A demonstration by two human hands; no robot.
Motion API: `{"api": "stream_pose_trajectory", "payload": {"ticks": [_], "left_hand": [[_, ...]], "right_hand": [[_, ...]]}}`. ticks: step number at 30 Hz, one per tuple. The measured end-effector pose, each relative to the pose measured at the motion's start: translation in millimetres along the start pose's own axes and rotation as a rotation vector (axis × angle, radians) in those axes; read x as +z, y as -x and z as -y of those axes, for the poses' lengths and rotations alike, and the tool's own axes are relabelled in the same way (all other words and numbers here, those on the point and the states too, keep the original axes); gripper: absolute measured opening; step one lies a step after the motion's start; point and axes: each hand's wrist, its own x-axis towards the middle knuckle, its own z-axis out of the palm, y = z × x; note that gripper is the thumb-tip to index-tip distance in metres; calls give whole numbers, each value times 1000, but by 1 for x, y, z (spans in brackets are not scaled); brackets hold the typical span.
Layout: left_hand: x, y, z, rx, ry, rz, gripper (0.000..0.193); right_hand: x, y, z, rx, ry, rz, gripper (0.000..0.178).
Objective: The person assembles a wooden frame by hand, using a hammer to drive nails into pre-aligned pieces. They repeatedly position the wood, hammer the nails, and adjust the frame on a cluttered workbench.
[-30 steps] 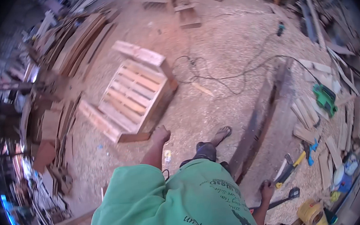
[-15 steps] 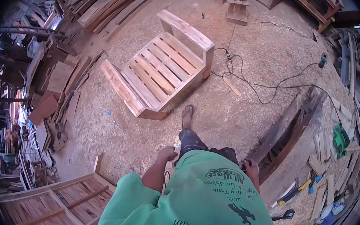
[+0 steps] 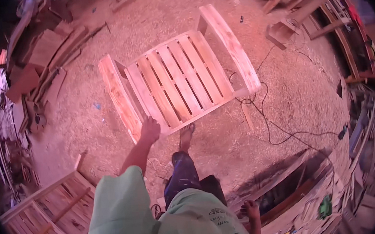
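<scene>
Where left hand (image 3: 150, 129) hangs, chair (image 3: 179, 77) lies just ahead.

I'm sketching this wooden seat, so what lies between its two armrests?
In the head view, a row of wooden slats with narrow gaps lies between the armrest nearer the left hand and the opposite armrest.

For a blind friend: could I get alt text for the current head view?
A person's left hand is at the near left corner of a slatted wooden seat, contact unclear, on a shavings-strewn floor; the right hand is lower right.
</scene>
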Motion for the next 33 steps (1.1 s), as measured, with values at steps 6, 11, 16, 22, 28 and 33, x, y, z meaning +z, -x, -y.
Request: {"api": "stream_pose_trajectory", "payload": {"ticks": [6, 11, 16, 22, 28, 33], "left_hand": [[7, -31, 63, 216, 66, 449, 25], [-10, -32, 85, 254, 169, 353, 32], [13, -49, 71, 104, 183, 424, 26], [50, -64, 65, 312, 183, 414, 23], [-23, -100, 12, 205, 610, 28, 30], [-79, -98, -133, 689, 801, -176, 29]], "right_hand": [[87, 25, 221, -327, 288, -14, 43], [130, 9, 274, -349, 471, 32, 50], [130, -21, 265, -384, 677, 89, 52], [129, 1, 283, -284, 705, 23, 47], [129, -1, 268, -275, 745, 30, 48], [208, 16, 305, -339, 540, 154, 52]]}}
